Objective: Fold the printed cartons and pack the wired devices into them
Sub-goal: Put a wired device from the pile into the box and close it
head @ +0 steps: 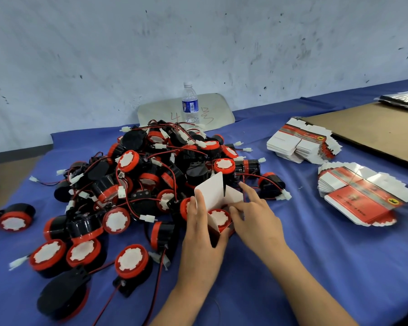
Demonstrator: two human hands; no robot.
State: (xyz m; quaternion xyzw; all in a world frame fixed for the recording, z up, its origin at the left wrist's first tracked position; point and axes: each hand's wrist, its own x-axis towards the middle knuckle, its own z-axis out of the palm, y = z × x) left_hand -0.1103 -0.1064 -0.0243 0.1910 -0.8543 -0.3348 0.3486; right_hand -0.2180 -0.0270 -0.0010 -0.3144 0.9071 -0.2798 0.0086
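Carton (216,196) sits upright on the blue cloth (316,267) at the near-right edge of the device pile (137,184), top flaps open and white insides showing. One device (219,218) is inside it, red rim w/ white face up, just below the flaps.

Left hand (201,234) wraps the carton's left side: fingers (199,203) lie flat up along the left wall, thumb pressed on the near corner, so it's gripping the box. Right hand (254,220) is on the carton's right side; its fingers are loosely curled, tips touching the right flap just beside the device's rim, index finger stretched out past the flap toward the pile. Can't tell if the right hand pinches the flap or only pushes on it.

Rest of the devices are heaped to the left and behind, black bodies, red/black wires, white plugs; a few lie loose at the near left. Flat cartons: one stack (302,144) far right, a second stack (363,194) near right, both well apart from the hands. Water bottle (190,104) stands behind the pile against the wall. Brown cardboard sheet (375,130) at far right.
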